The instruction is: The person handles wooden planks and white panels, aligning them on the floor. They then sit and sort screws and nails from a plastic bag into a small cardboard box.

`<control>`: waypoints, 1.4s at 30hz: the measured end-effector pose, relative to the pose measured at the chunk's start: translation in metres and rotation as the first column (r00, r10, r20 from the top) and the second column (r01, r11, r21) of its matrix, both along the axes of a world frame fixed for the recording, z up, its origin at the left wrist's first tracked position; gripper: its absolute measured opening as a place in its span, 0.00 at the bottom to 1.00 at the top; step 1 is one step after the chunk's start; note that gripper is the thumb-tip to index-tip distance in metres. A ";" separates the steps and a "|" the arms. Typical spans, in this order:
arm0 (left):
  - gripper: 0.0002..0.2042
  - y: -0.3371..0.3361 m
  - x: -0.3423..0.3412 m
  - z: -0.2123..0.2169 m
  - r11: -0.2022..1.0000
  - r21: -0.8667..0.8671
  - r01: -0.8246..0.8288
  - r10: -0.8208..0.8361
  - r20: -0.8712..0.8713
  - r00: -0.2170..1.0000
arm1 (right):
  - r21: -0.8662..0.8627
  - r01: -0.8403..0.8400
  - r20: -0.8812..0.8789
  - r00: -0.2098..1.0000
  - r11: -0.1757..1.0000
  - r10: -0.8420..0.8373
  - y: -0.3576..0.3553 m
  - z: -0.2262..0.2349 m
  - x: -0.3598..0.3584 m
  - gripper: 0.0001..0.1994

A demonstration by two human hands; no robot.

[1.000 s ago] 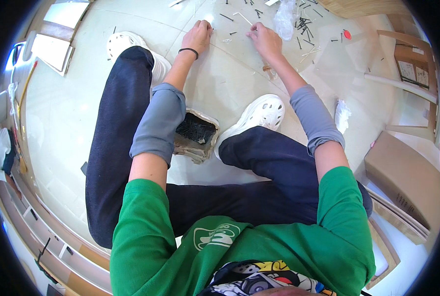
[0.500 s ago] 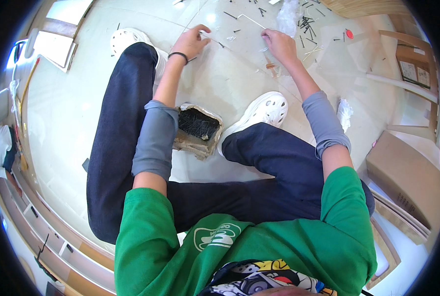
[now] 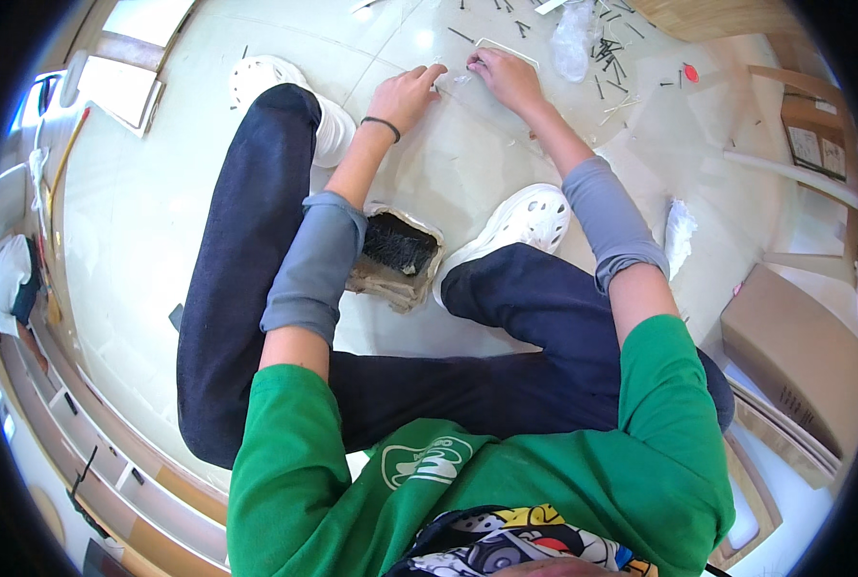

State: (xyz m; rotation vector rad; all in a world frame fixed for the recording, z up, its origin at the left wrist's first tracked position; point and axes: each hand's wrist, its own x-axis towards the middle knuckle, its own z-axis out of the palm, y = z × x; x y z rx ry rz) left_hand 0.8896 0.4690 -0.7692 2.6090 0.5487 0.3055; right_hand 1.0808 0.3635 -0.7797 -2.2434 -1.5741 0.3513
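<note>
My left hand (image 3: 408, 98) is over the tiled floor beyond my shoes, fingers bent and drawn together near a small dark bit. What its fingertips hold, if anything, is too small to make out. Just to its right, my right hand (image 3: 508, 81) has its fingers pinched, with the contents hidden. Beyond that hand a thin pale bent rod (image 3: 510, 50) shows, apparently lying on the floor. A torn package of dark, thin pieces (image 3: 400, 245) stands open between my legs, under my left forearm.
Several dark screws (image 3: 609, 56) lie scattered at the far right, by a crumpled clear plastic bag (image 3: 571, 43) and a red round piece (image 3: 690, 73). White plastic wrap (image 3: 679, 236) lies right of my shoe (image 3: 533, 217). A cardboard box (image 3: 794, 356) stands at the right.
My right hand has moved left, away from the end of the pale rod. My left hand has come right, so the hands are closer together, and its fingers have drawn in.
</note>
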 end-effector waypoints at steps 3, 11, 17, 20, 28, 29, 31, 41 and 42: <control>0.06 0.009 0.002 -0.004 0.995 0.005 0.095 -0.094 -0.104 0.990 | -0.019 -0.085 0.101 0.991 0.996 0.086 -0.002 -0.004 0.005 0.12; 0.09 0.038 0.002 0.006 0.961 -0.183 0.206 -0.255 -0.304 0.918 | -0.353 -0.061 -0.081 0.996 0.934 0.034 -0.021 0.043 -0.035 0.14; 0.16 0.008 -0.040 0.162 0.619 -0.697 0.361 -0.777 -0.611 0.153 | -0.218 -0.514 -0.685 0.686 0.830 0.245 -0.089 0.129 -0.105 0.14; 0.14 -0.044 -0.088 0.149 0.610 -0.753 0.246 -0.766 -0.640 -0.061 | -0.235 -0.651 -0.702 0.627 0.722 0.337 -0.092 0.152 -0.144 0.12; 0.23 -0.055 -0.153 0.118 0.771 -0.634 0.057 -0.523 -0.580 0.625 | -0.212 -0.635 -0.328 0.762 0.743 0.558 -0.097 0.125 -0.206 0.13; 0.19 -0.045 -0.149 0.132 0.683 -0.717 -0.137 -0.518 -0.608 0.602 | -0.181 -0.644 -0.262 0.760 0.743 0.595 -0.100 0.125 -0.209 0.14; 0.14 -0.022 -0.127 0.159 0.541 -0.775 -0.326 -0.465 -0.598 0.653 | -0.060 -0.635 -0.167 0.767 0.770 0.620 -0.109 0.118 -0.209 0.12; 0.11 -0.025 -0.064 0.006 0.981 0.174 0.086 0.001 -0.446 0.895 | 0.101 -0.296 0.298 0.920 0.950 0.255 0.012 0.014 -0.108 0.10; 0.11 -0.023 -0.066 -0.001 0.970 0.225 0.089 0.023 -0.452 0.892 | 0.062 -0.348 0.333 0.891 0.935 0.309 0.022 0.015 -0.109 0.10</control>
